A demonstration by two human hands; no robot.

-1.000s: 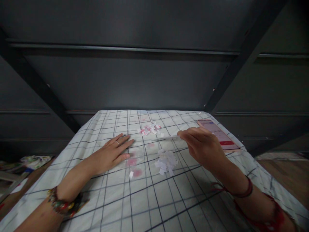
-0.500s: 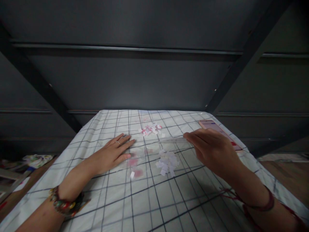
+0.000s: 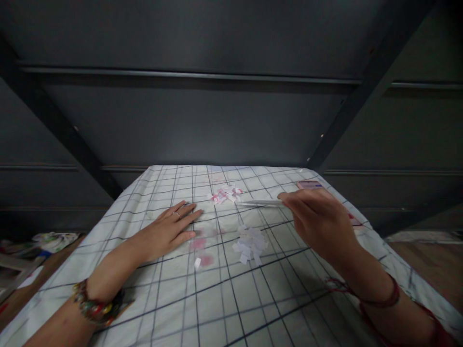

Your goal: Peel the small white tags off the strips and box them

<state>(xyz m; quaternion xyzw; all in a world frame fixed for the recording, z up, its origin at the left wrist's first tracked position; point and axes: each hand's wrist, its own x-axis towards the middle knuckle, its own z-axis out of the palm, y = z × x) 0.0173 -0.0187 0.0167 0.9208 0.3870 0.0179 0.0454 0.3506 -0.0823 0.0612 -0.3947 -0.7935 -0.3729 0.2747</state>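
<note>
My left hand [image 3: 171, 230] lies flat on the checked cloth, fingers spread, holding nothing. Pinched in my right hand [image 3: 320, 219] is a pair of pale tweezers [image 3: 260, 203], pointing left. Their tips reach the near right edge of a pile of pink-and-white paper bits [image 3: 226, 193]; whether a bit is between them I cannot tell. Closer to me lies a second pile, of white paper bits [image 3: 250, 245]. Beside my left thumb are pink stains [image 3: 198, 243] on the cloth, and one loose white paper bit [image 3: 197, 263] rests there.
A phone [image 3: 309, 185] lies at the right edge of the cloth-covered table [image 3: 173, 308], partly hidden behind my right hand. A dark panelled wall [image 3: 202, 120] rises at the table's far side. Cloth and other items [image 3: 54, 241] lie low at the left.
The tweezers have swung slightly up and away from me, their tips now nearer the pink-and-white pile. My right hand has shifted a little; the left has stayed put.
</note>
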